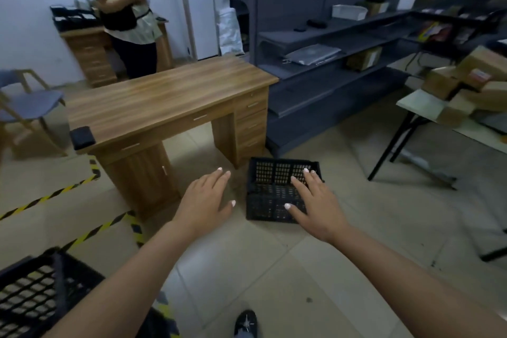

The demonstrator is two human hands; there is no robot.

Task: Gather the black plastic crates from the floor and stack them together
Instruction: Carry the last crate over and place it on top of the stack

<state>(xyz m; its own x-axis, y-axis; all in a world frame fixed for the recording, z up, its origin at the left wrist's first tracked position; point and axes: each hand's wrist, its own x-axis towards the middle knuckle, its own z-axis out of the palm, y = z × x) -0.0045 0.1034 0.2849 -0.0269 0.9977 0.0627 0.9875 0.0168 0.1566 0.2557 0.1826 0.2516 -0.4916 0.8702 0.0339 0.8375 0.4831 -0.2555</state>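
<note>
Ahead, black crate (274, 192), prob. empty.

One black mesh crate (270, 191) sits on the floor tiles by the desk, open side up. Another crate (35, 293) bottom-left, partly cut off.

A wooden desk (170, 96) stood mid-room. Left of it was a blue chair (30, 104); behind it stood a person (123, 8) and a white fridge (201, 3). Grey shelving (329, 44) rose to its right, with cardboard boxes (466, 85) farther right.
</note>
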